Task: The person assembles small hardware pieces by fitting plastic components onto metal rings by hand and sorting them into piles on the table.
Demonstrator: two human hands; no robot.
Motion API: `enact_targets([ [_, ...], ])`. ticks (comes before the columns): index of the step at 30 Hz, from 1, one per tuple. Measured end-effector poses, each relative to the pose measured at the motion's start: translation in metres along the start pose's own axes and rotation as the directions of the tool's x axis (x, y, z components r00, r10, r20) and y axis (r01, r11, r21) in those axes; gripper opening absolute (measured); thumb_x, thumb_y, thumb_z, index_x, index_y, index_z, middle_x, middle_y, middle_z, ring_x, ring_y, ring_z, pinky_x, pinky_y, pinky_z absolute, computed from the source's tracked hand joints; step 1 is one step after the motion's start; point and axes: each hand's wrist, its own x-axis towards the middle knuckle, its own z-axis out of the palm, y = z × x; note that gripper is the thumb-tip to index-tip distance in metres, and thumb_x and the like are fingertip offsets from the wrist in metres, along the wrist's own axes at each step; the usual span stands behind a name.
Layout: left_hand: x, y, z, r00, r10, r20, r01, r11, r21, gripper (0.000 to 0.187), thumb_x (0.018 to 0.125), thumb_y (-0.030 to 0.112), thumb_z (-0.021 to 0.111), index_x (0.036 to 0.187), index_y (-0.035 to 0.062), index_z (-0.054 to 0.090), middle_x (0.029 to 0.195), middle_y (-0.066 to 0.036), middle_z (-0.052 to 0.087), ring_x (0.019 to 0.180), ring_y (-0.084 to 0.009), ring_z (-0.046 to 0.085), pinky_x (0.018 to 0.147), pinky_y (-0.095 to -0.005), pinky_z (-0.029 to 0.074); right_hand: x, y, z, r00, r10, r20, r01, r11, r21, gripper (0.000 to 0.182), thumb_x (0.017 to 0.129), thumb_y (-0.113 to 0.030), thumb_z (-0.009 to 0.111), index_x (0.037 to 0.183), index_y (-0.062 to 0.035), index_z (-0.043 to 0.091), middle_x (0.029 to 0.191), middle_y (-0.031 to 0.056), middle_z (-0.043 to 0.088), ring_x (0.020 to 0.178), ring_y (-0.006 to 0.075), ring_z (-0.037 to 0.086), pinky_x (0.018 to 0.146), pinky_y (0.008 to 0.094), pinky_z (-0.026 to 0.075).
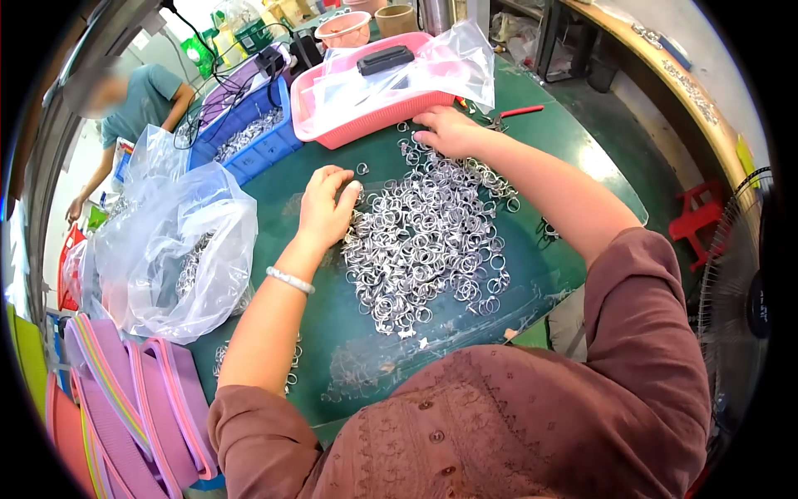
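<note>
A wide heap of small silvery metal rings covers the middle of the green table. At the heap's left edge is my left hand, its fingers bent and thumb apart, with nothing visible between them. A single loose ring lies just beyond its fingertips. My right hand rests palm down at the far end of the heap, fingers apart, beside the pink basket. Some rings lie under and near its fingertips; what its palm touches is hidden.
Left of the heap stand a blue crate of metal parts and a clear plastic bag. Red-handled pliers lie past my right wrist. Purple straps hang at lower left. Another person works at far left; a fan is right.
</note>
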Motion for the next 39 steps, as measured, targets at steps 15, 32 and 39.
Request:
enact_targets([
  [15, 0.021, -0.008, 0.024, 0.964, 0.002, 0.266, -0.042, 0.989, 0.143, 0.054, 0.087, 0.042, 0.046, 0.124, 0.0028, 0.046, 0.128, -0.020, 0.042, 0.123, -0.0349, 0.035, 0.102, -0.0435, 0.025, 0.014, -0.017, 0.015, 0.945, -0.317, 0.083, 0.316, 0.948, 0.027, 0.053, 0.083, -0.040, 0.054, 0.117, -0.0002, 0.052, 0.120, 0.0197, 0.049, 0.114, 0.0323, 0.044, 0.098, 0.0387, 0.033],
  [32, 0.051, 0.017, 0.045, 0.936, 0.119, 0.332, -0.148, 0.987, 0.063, 0.049, 0.089, 0.037, 0.045, 0.127, 0.0063, 0.044, 0.132, -0.020, 0.037, 0.124, -0.0317, 0.036, 0.102, -0.0362, 0.028, -0.035, 0.055, -0.029, 0.994, 0.109, -0.011, -0.108, 0.966, -0.237, 0.029, 0.083, -0.025, 0.050, 0.106, -0.0101, 0.060, 0.109, 0.0134, 0.056, 0.106, 0.0326, 0.049, 0.093, 0.0418, 0.036],
  [39, 0.059, 0.019, 0.064, 0.906, 0.169, 0.388, -0.173, 0.985, -0.024, 0.052, 0.087, 0.039, 0.046, 0.126, 0.0035, 0.044, 0.130, -0.019, 0.041, 0.121, -0.0313, 0.039, 0.100, -0.0372, 0.030, -0.055, 0.017, -0.040, 0.988, -0.110, 0.104, 0.074, 0.950, 0.304, 0.020, 0.083, -0.010, 0.053, 0.100, -0.0007, 0.060, 0.096, 0.0114, 0.061, 0.091, 0.0265, 0.059, 0.083, 0.0338, 0.045],
])
